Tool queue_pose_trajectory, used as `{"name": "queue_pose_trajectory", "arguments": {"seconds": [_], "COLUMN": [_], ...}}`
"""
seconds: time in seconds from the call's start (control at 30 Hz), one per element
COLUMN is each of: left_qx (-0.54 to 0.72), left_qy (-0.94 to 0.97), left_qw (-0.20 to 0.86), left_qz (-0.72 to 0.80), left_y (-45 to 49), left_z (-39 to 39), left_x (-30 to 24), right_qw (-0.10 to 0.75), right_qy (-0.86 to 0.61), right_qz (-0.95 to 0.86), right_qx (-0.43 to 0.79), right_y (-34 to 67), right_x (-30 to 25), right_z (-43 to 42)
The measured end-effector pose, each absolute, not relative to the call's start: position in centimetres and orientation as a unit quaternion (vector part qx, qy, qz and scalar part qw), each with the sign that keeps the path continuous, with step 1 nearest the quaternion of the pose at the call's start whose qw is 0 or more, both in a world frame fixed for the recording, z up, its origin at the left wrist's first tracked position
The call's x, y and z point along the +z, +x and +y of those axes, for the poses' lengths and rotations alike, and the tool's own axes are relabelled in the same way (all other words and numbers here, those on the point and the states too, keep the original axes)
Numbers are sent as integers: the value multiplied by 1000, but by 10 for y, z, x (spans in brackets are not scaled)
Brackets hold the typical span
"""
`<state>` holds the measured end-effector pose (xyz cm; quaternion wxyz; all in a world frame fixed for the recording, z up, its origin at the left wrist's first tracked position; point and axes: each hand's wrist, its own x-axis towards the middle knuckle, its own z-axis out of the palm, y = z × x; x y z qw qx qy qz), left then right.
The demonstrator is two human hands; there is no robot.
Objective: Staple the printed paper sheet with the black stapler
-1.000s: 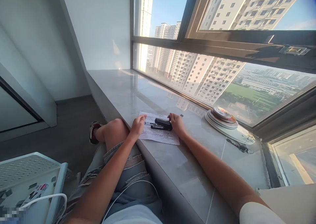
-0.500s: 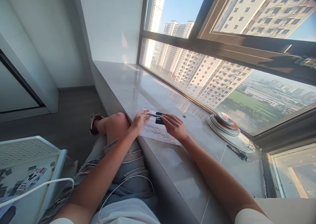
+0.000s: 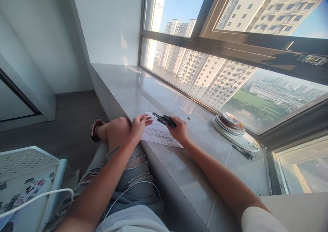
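A black stapler [image 3: 166,120] is in my right hand [image 3: 179,128], whose fingers wrap round its rear end. Its parts are swung apart, and the slim metal arm points left toward my other hand. Just left of that tip is my left hand [image 3: 139,126], apart from the stapler, with some fingers stretched out; no held object shows in it. Beneath both hands a printed sheet of paper [image 3: 159,133] lies on the grey window sill [image 3: 123,85]. A small dark piece [image 3: 189,118] rests on the sill to the right of the stapler.
Stacked round plates or lids [image 3: 230,124] stand by the window at right, with a dark corded item [image 3: 244,152] in front. A white perforated cart [image 3: 28,157] is at lower left. A white cable [image 3: 128,187] crosses my lap.
My left hand has let go of the stapler's metal end and drawn back left. My right hand has turned the stapler, so more of its black body shows. The view has shifted slightly.
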<state>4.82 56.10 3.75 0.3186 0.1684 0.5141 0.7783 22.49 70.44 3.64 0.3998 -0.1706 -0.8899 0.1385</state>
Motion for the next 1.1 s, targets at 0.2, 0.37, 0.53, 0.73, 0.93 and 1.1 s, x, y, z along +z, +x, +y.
{"name": "queue_pose_trajectory", "arguments": {"seconds": [0.2, 0.37, 0.53, 0.73, 0.93, 1.1], "left_qx": [757, 734, 699, 680, 670, 628], "left_qy": [231, 251, 309, 336, 347, 384], "left_qw": [267, 288, 282, 293, 265, 181], "left_qz": [549, 562, 580, 582, 600, 652], "left_y": [50, 52, 52, 51, 47, 40], "left_z": [553, 557, 559, 560, 563, 556], "left_x": [43, 38, 31, 28, 25, 25], "right_qw": [306, 258, 224, 195, 193, 205], "right_qy": [-231, -212, -204, -187, -181, -151], "right_qz": [-883, -915, -927, -935, -936, -933], "right_qx": [272, 226, 220, 231, 234, 253], "right_y": [223, 224, 226, 228, 229, 232], "right_x": [43, 44, 46, 49, 49, 47], "right_z": [710, 719, 725, 729, 729, 732]}}
